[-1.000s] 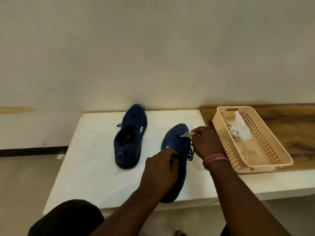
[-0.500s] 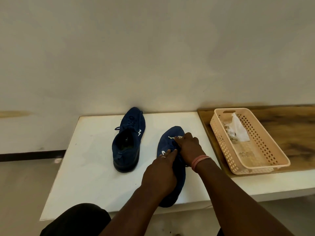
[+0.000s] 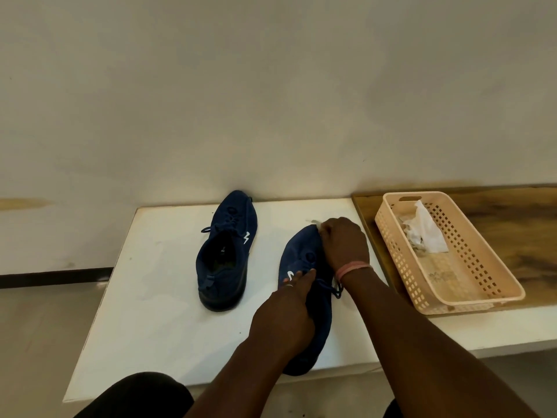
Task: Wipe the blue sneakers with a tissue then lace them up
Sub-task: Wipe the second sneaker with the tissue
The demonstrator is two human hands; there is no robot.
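Two blue sneakers lie on a white table (image 3: 144, 291). The left sneaker (image 3: 226, 251) lies by itself with its laces loose. On the right sneaker (image 3: 298, 251) my left hand (image 3: 286, 315) grips the middle and heel part from above. My right hand (image 3: 345, 244) is curled over the toe end of that sneaker and pinches a small white tissue (image 3: 315, 222), of which only a corner shows past my fingers. A blue lace end (image 3: 336, 289) hangs by my right wrist.
A beige plastic basket (image 3: 470, 285) with crumpled white tissues (image 3: 425, 230) stands to the right on a wooden surface (image 3: 524, 224). A pale wall rises right behind the table. My dark-clothed knee (image 3: 135, 396) is at the table's front edge.
My right hand with the tissue has moved from the laces toward the toe of the right sneaker. My left hand stays on that sneaker.
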